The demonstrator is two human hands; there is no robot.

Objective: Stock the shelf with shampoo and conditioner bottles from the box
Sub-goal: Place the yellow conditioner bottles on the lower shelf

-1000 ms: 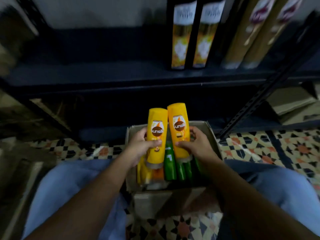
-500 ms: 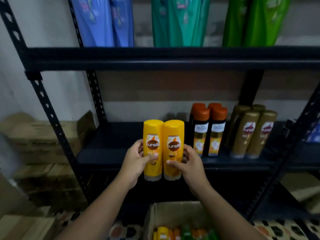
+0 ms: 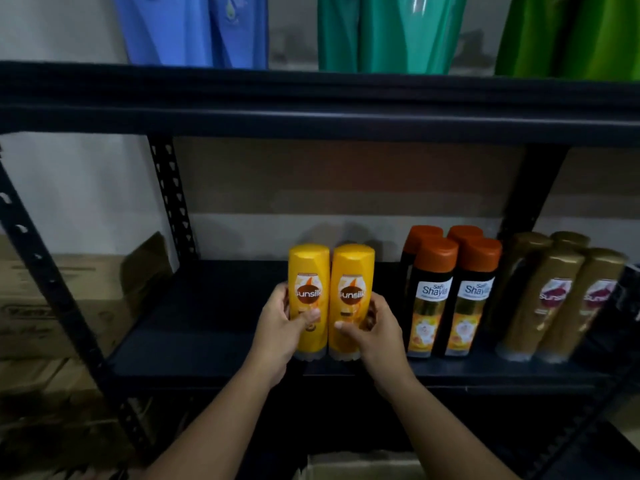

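Two yellow Sunsilk bottles stand upright, side by side and cap down, on the dark middle shelf (image 3: 194, 344). My left hand (image 3: 280, 336) grips the left yellow bottle (image 3: 308, 299), thumb across its front. My right hand (image 3: 374, 336) grips the right yellow bottle (image 3: 351, 299) from the right side. Their bases rest at the shelf's front edge. Only the top rim of the cardboard box (image 3: 360, 464) shows, at the bottom of the view.
Right of the yellow pair stand black Shayla bottles (image 3: 450, 303) with orange caps, then gold Sunsilk bottles (image 3: 554, 306). The upper shelf (image 3: 311, 98) carries blue, teal and green bottles. Cardboard cartons (image 3: 52, 306) sit left, behind the slotted upright (image 3: 173, 202).
Both hands lifted the two yellow bottles out of the box and up onto the middle shelf; the view rose from the box to the shelf.
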